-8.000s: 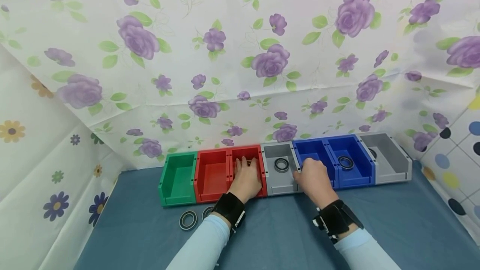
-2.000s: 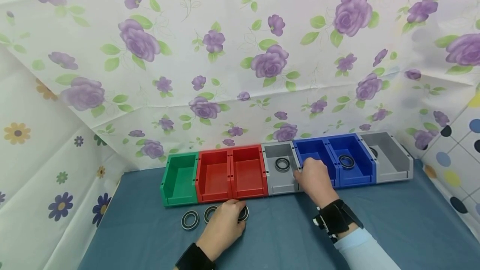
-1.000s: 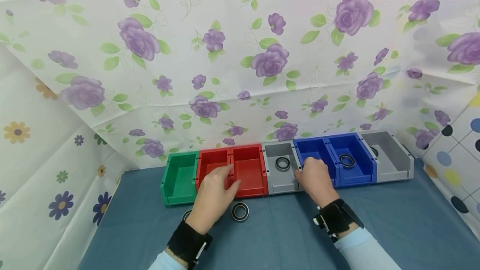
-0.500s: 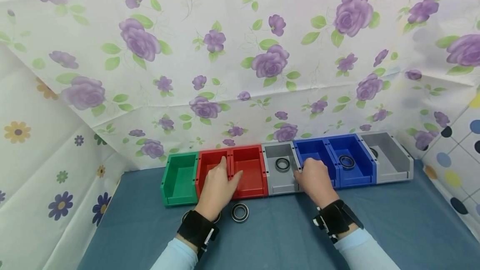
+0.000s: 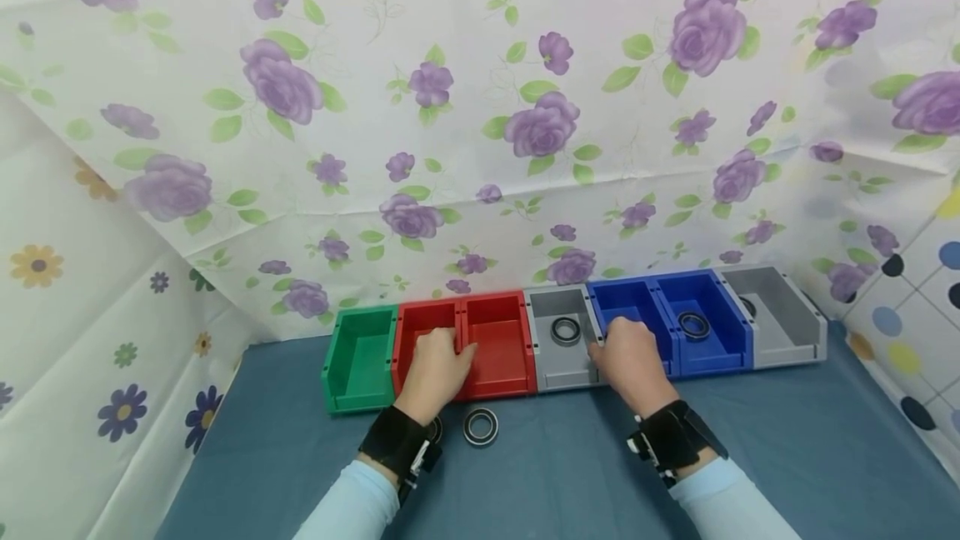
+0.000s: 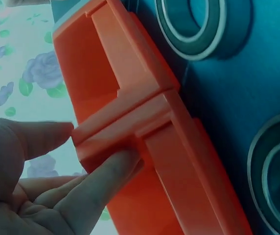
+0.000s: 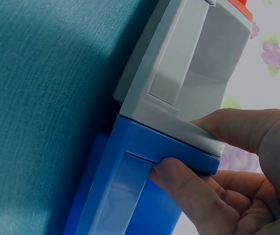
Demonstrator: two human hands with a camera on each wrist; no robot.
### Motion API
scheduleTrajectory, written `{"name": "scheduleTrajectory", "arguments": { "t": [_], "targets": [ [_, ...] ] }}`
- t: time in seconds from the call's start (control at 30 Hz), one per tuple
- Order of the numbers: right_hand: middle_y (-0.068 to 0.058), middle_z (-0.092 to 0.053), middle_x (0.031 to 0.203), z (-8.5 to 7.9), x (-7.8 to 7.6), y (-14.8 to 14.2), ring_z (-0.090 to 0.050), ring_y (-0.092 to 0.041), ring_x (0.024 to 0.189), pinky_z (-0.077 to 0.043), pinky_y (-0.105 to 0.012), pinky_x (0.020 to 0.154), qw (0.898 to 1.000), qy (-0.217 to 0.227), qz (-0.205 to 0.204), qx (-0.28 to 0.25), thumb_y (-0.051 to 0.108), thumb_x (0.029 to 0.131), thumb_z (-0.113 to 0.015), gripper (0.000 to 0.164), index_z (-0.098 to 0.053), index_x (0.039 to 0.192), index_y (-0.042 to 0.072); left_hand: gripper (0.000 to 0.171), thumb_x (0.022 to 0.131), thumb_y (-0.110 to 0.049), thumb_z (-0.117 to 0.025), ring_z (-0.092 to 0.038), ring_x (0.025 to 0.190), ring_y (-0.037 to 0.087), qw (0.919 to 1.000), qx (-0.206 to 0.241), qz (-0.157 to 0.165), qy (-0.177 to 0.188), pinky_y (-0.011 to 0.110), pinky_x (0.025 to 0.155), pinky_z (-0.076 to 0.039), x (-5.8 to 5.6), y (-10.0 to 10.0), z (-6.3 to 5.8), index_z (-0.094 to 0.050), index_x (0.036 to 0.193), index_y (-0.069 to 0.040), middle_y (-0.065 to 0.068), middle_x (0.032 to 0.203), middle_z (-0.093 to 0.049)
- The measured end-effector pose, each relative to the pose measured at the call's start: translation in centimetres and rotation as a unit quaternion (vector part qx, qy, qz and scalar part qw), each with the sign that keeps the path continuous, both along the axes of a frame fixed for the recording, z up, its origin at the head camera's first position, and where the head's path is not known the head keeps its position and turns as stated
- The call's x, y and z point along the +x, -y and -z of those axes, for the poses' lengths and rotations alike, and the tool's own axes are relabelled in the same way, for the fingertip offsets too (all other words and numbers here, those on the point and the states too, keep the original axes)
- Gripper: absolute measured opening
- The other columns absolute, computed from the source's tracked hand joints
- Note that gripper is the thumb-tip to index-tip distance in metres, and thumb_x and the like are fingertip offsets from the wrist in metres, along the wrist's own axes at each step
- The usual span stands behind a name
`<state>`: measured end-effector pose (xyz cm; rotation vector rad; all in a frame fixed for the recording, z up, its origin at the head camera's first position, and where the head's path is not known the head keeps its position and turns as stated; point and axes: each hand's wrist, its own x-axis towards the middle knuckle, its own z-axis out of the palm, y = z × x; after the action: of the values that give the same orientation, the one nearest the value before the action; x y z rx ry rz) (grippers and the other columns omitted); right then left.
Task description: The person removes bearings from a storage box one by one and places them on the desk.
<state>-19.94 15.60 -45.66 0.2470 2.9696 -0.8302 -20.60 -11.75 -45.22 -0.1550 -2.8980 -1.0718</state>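
My left hand point(image 5: 437, 369) pinches the adjoining walls of two red bins, its thumb on the side of the right red bin point(image 5: 502, 357) and a finger inside the left red bin point(image 5: 426, 317). With thumb and curled index finger, my right hand point(image 5: 630, 357) grips the touching walls of a grey bin point(image 7: 179, 58) and a blue bin point(image 7: 140, 132). A bearing point(image 5: 480, 442) lies on the cloth before the right red bin. Beside it, another bearing point(image 5: 438, 430) is partly behind my left wrist. One more bearing point(image 5: 565, 342) sits in the grey bin.
A green bin point(image 5: 358, 357) ends the row at left. Right of my right hand, a second blue bin point(image 5: 708, 352) holds a bearing point(image 5: 693, 336). The end grey bin point(image 5: 787, 323) has a bearing point(image 5: 748, 307) half hidden by its wall. Flowered sheeting point(image 5: 480, 107) stands behind.
My left hand has come out of the right red bin, left a bearing on the cloth, then moved up to pinch the red bins' walls. My right hand has stayed put.
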Motion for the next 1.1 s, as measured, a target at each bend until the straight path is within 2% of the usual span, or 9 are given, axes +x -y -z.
{"name": "scheduleTrajectory", "arguments": {
  "t": [0.23, 0.4, 0.67, 0.77, 0.83, 0.87, 0.93, 1.03, 1.1],
  "targets": [
    [-0.004, -0.053, 0.061, 0.3, -0.1, 0.1, -0.051, -0.016, 0.052, -0.042, -0.027, 0.043, 1.0, -0.007, 0.003, 0.004, 0.026, 0.085, -0.065, 0.022, -0.062, 0.075, 0.006, 0.018, 0.088, -0.028, -0.064, -0.053, 0.051, 0.012, 0.9997, -0.01, 0.005, 0.022, 0.022, 0.052, -0.047, -0.4, 0.2, -0.4, -0.06, 0.084, -0.01, -0.001, 0.058, -0.053],
    [-0.003, -0.051, 0.059, 0.2, -0.1, 0.1, -0.05, -0.016, 0.051, -0.041, -0.027, 0.043, 1.0, -0.015, -0.001, 0.002, 0.026, 0.085, -0.065, 0.024, -0.06, 0.07, 0.008, 0.018, 0.088, -0.026, -0.064, -0.052, 0.051, 0.012, 0.9992, -0.025, -0.004, 0.031, 0.022, 0.052, -0.047, -0.7, 0.2, -0.5, -0.061, 0.084, -0.009, -0.001, 0.058, -0.053],
    [0.002, -0.035, 0.052, 0.4, 0.2, -0.6, -0.043, -0.016, 0.044, -0.035, -0.027, 0.04, 0.998, -0.046, -0.032, -0.005, 0.027, 0.084, -0.065, 0.036, -0.045, 0.058, 0.012, 0.017, 0.087, -0.028, -0.066, -0.053, 0.052, 0.011, 0.9997, -0.011, -0.007, 0.021, 0.022, 0.053, -0.047, -1.0, 0.4, 0.1, -0.065, 0.084, -0.011, -0.003, 0.056, -0.053],
    [0.001, -0.036, 0.052, 0.2, 0.3, -0.8, -0.042, -0.015, 0.044, -0.034, -0.027, 0.04, 0.998, -0.046, -0.044, 0.004, 0.028, 0.084, -0.066, 0.038, -0.044, 0.059, 0.011, 0.017, 0.087, -0.028, -0.065, -0.053, 0.051, 0.011, 0.9998, -0.007, -0.008, 0.018, 0.021, 0.052, -0.047, -0.9, 0.4, 0.3, -0.065, 0.084, -0.011, -0.003, 0.056, -0.053],
    [-0.004, -0.045, 0.058, -0.1, 0.2, -0.9, -0.044, -0.015, 0.048, -0.037, -0.028, 0.042, 0.997, -0.056, -0.05, 0.011, 0.03, 0.084, -0.066, 0.031, -0.052, 0.067, 0.007, 0.017, 0.087, -0.028, -0.065, -0.053, 0.05, 0.011, 0.9998, -0.005, -0.008, 0.017, 0.021, 0.052, -0.047, -0.9, 0.4, 0.3, -0.064, 0.082, -0.011, -0.003, 0.055, -0.053],
    [-0.009, -0.052, 0.065, -0.4, 0.2, -0.8, -0.046, -0.016, 0.05, -0.038, -0.029, 0.043, 0.997, -0.063, -0.052, 0.014, 0.03, 0.083, -0.067, 0.028, -0.059, 0.077, 0.004, 0.017, 0.087, -0.028, -0.065, -0.053, 0.05, 0.011, 0.9998, -0.004, -0.007, 0.017, 0.021, 0.052, -0.047, -0.9, 0.5, 0.3, -0.064, 0.081, -0.012, -0.003, 0.055, -0.052],
    [-0.018, -0.06, 0.088, -1.0, 0.0, -0.5, -0.052, -0.018, 0.061, -0.044, -0.032, 0.051, 0.994, -0.085, -0.064, 0.025, 0.029, 0.083, -0.068, 0.039, -0.061, 0.103, -0.003, 0.018, 0.086, -0.028, -0.066, -0.053, 0.049, 0.012, 0.9998, -0.001, -0.008, 0.017, 0.022, 0.052, -0.047, -0.9, 0.5, 0.2, -0.064, 0.079, -0.012, -0.002, 0.054, -0.052],
    [-0.024, -0.05, 0.125, -1.8, -0.4, 0.2, -0.056, -0.028, 0.096, -0.049, -0.042, 0.075, 0.986, -0.125, -0.098, 0.049, 0.025, 0.08, -0.071, 0.065, -0.045, 0.133, -0.004, 0.019, 0.086, -0.029, -0.067, -0.052, 0.048, 0.013, 0.9997, 0.003, -0.01, 0.022, 0.023, 0.051, -0.047, -0.9, 0.5, 0.1, -0.063, 0.078, -0.012, -0.001, 0.053, -0.051],
    [-0.023, -0.043, 0.134, -2.2, -0.6, 1.0, -0.045, -0.034, 0.116, -0.042, -0.048, 0.089, 0.979, -0.141, -0.129, 0.069, 0.021, 0.079, -0.072, 0.067, -0.044, 0.135, -0.001, 0.019, 0.086, -0.029, -0.066, -0.053, 0.049, 0.013, 0.9996, 0.005, -0.01, 0.027, 0.023, 0.051, -0.047, -0.9, 0.5, 0.2, -0.064, 0.08, -0.011, -0.001, 0.054, -0.052]
  ]
}}
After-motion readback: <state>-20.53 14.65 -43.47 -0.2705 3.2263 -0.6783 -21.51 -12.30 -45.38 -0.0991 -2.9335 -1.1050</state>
